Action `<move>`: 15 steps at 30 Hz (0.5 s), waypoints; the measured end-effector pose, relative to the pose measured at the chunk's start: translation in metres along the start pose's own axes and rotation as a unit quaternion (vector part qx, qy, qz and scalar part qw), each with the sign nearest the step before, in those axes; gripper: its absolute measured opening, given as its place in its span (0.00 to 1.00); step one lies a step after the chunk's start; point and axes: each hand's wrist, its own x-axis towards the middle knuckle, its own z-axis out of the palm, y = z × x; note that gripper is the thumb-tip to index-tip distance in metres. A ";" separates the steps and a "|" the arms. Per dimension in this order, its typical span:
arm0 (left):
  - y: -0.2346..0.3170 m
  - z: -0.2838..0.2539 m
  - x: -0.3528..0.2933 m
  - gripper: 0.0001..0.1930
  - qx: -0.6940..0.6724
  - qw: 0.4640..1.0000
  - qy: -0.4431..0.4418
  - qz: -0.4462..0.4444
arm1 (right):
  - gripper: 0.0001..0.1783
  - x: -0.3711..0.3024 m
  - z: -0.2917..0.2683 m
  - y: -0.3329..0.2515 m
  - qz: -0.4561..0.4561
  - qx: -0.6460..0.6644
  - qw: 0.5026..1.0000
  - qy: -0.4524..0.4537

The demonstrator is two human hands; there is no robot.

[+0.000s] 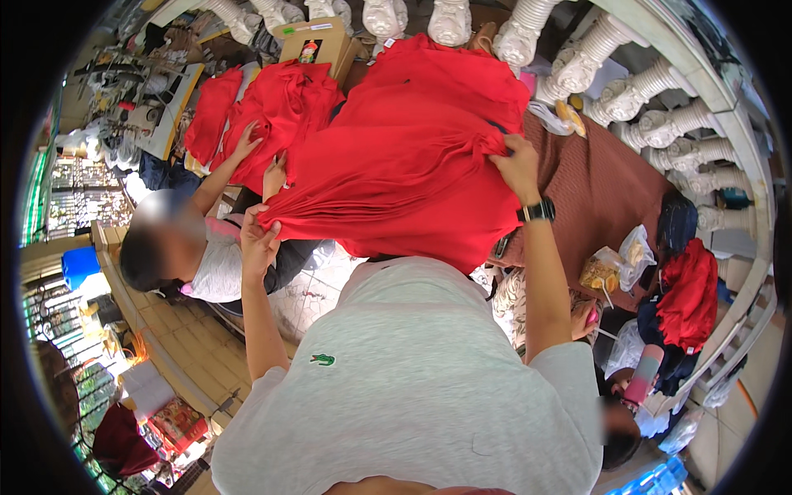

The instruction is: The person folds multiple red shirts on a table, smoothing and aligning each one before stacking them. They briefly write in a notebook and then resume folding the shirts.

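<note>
A large red cloth (pixel 404 165) is stretched out in front of my chest. My left hand (pixel 258 239) grips its lower left edge, fingers bunched in the fabric. My right hand (pixel 517 165), with a black watch on the wrist, pinches a gathered fold at the cloth's right side. A second pile of red cloth (pixel 276 111) lies further off to the left. Another person's hand (pixel 246 142) rests on that pile, and their other hand (pixel 275 175) touches the edge of the cloth I hold.
A seated person in a grey top (pixel 216 268) leans in at the left. A cardboard box (pixel 313 43) sits at the back. White balusters (pixel 652 91) curve along the right. A brown mat (pixel 602 190), plastic bags (pixel 615 264) and more red cloth (pixel 689 301) lie at right.
</note>
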 end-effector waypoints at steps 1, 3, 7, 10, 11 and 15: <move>0.001 0.007 -0.002 0.22 0.007 1.000 0.004 0.008 | 0.13 -0.010 -0.003 -0.007 0.043 0.048 0.998 -0.004; 0.003 0.011 -0.005 0.23 0.039 0.999 0.002 0.015 | 0.13 -0.031 -0.010 -0.018 0.129 0.144 0.981 -0.016; 0.016 0.018 -0.002 0.20 0.150 0.987 0.014 0.065 | 0.10 -0.049 -0.047 -0.045 0.281 0.273 0.915 -0.100; 0.101 0.079 -0.002 0.19 0.272 0.905 0.043 0.323 | 0.08 -0.024 -0.110 -0.090 0.136 0.320 0.937 0.039; 0.121 0.073 0.006 0.19 0.275 0.883 0.090 0.370 | 0.11 -0.012 -0.137 -0.091 0.054 0.329 0.938 0.095; 0.230 0.066 0.036 0.18 0.135 0.788 0.199 0.567 | 0.24 0.015 -0.229 -0.157 -0.062 0.343 0.882 0.315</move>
